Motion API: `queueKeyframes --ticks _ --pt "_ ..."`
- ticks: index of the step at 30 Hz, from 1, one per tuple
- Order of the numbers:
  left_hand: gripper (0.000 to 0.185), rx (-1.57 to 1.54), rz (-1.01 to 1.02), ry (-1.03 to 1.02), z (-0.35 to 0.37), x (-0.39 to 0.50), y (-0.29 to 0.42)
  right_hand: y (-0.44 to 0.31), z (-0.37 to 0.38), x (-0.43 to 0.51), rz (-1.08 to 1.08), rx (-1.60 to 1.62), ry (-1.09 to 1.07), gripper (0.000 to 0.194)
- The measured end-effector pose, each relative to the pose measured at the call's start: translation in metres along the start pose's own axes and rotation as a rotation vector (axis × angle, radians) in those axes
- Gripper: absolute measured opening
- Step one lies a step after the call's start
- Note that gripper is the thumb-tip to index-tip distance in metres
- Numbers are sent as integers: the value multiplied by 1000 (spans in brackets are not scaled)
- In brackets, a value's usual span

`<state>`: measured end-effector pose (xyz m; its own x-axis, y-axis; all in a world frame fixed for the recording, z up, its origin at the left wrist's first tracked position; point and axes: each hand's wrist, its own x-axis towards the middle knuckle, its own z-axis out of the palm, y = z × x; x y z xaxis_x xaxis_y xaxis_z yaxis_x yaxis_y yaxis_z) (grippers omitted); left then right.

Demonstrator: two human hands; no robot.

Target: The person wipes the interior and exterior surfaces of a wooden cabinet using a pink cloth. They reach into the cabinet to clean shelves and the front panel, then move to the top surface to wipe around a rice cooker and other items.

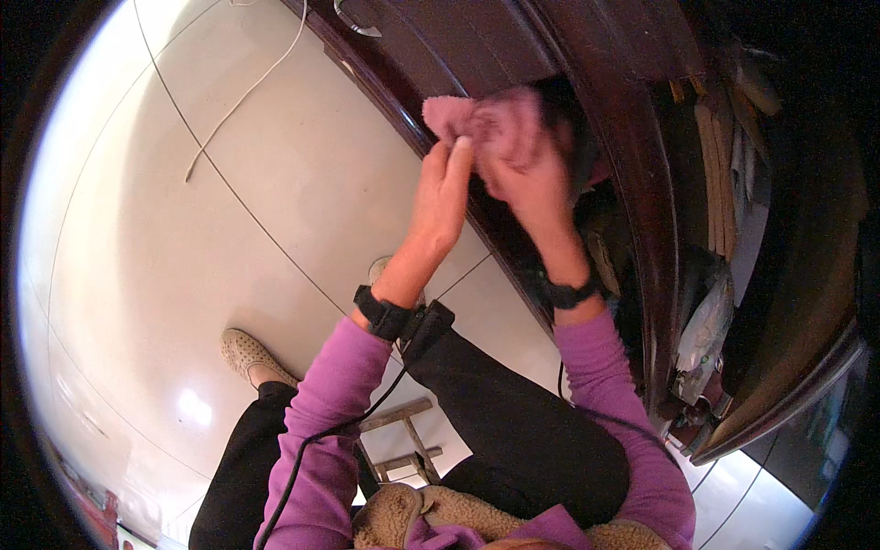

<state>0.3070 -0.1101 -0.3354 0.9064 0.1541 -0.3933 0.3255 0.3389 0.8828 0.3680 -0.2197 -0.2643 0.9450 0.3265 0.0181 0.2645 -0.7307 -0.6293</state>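
A pink cloth (445, 114) is bunched up between my hands, just in front of a dark wooden cabinet (481, 48). My left hand (443, 189) pinches the cloth's lower left side, its thumb pointing up along the folds. Blurred by motion, my right hand (533, 182) grips the cloth from the other side, and some of its fingers are hidden in the folds. Behind that hand is a dark opening in the cabinet, and its inside is too dim to make out.
At right, a shelf compartment holds upright stacked papers or boards (718, 172) and a clear plastic bag (705, 330). A white cable (240, 103) lies on the pale tiled floor (289, 185). Black cords run along both my sleeves. Below me is a wooden stool (405, 419).
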Motion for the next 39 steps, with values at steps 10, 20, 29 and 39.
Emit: queueKeyframes --ticks 10,20,29,39 --pt "46 387 62 -61 -52 -61 4 12 54 8 -112 -578 234 43" --pt "37 954 266 -274 -132 -222 240 36 50 -37 -141 -768 279 47" --pt "54 745 224 -46 -115 -401 298 52 38 -72 -150 -852 334 36" --pt "57 636 256 -246 -114 -392 264 75 143 38 -167 1035 588 21"
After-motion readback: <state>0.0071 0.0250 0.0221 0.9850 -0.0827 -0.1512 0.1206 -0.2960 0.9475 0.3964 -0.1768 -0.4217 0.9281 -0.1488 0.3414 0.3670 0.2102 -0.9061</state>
